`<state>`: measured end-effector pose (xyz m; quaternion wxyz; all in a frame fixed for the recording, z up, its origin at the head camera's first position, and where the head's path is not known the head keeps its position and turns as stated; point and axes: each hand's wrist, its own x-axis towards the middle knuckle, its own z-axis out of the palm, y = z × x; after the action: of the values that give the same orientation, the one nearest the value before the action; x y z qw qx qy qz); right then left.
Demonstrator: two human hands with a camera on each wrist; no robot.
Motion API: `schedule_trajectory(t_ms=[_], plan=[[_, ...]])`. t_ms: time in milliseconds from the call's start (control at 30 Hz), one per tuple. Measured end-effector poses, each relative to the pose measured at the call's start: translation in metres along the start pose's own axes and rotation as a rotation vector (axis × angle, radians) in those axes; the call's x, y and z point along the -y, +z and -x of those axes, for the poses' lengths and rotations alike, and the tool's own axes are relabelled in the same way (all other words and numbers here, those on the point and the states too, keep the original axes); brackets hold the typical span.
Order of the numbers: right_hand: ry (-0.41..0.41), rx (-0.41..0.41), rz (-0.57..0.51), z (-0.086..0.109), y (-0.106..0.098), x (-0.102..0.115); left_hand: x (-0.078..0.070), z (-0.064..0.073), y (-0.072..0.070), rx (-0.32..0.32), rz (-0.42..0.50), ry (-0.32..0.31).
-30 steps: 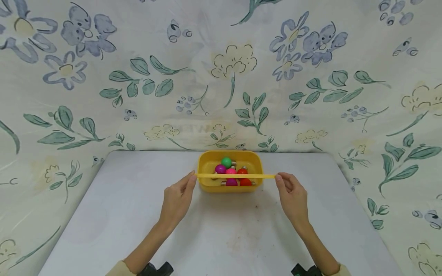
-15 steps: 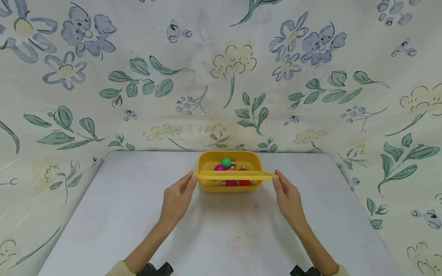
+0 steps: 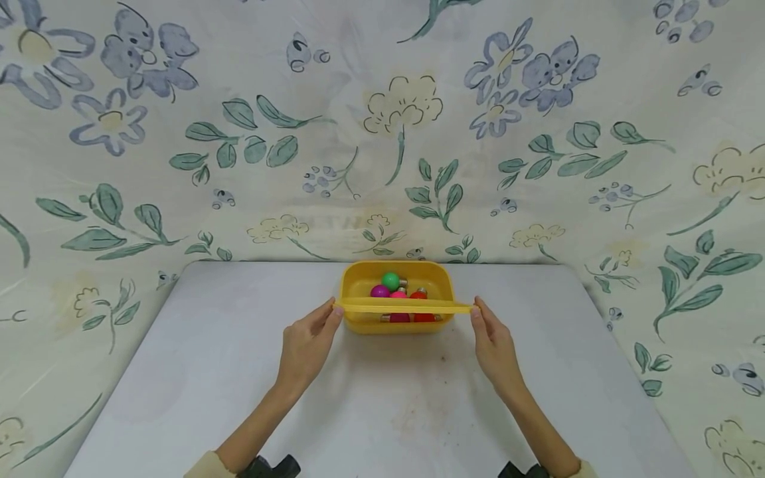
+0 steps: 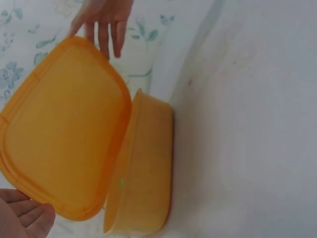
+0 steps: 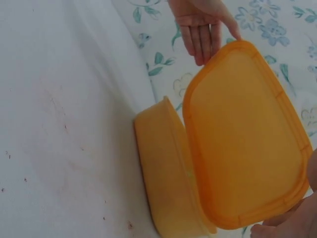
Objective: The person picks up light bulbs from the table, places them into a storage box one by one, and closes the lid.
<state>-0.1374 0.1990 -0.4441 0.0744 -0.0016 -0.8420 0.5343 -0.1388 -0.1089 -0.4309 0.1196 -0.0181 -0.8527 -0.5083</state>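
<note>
A yellow plastic box [image 3: 388,328] sits at the back of the table, uncovered. Several small coloured light bulbs lie inside, among them a green bulb [image 3: 391,281], a purple bulb [image 3: 379,291] and a red bulb [image 3: 425,318]. Held above the box is its yellow lid [image 3: 400,305], seen nearly edge-on from the head and hiding part of the bulbs. My left hand [image 3: 307,345] pinches the lid's left end, while my right hand [image 3: 497,352] pinches its right end. Both wrist views show the lid [image 4: 69,129] tilted steeply, apart from the box's far rim.
The white table [image 3: 239,332] carries small brown specks [image 3: 443,359] in front of the box. A flower-patterned cloth [image 3: 335,133] hangs directly behind the table and runs down both sides.
The lid has tipped slightly, so more of its surface shows from the head, and it has shifted a little left. My right hand has moved a little inward; my left hand is nearly still.
</note>
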Motion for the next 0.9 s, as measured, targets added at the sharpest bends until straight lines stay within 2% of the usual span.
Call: schedule_trajectory(t_ms=[400, 633, 767, 900], plan=[[0.052, 0.032, -0.010, -0.003, 0.000, -0.002, 0.004, -0.002, 0.001, 0.012, 0.030, 0.046], [0.032, 0.067, -0.042, -0.008, 0.000, -0.005, 0.009, -0.005, 0.000, 0.022, 0.026, 0.094], [0.000, 0.096, -0.049, -0.012, 0.000, -0.009, 0.010, -0.009, -0.001, 0.058, 0.015, 0.111], [-0.033, 0.112, -0.050, -0.016, 0.001, -0.014, 0.016, -0.014, -0.002, 0.113, -0.010, 0.082]])
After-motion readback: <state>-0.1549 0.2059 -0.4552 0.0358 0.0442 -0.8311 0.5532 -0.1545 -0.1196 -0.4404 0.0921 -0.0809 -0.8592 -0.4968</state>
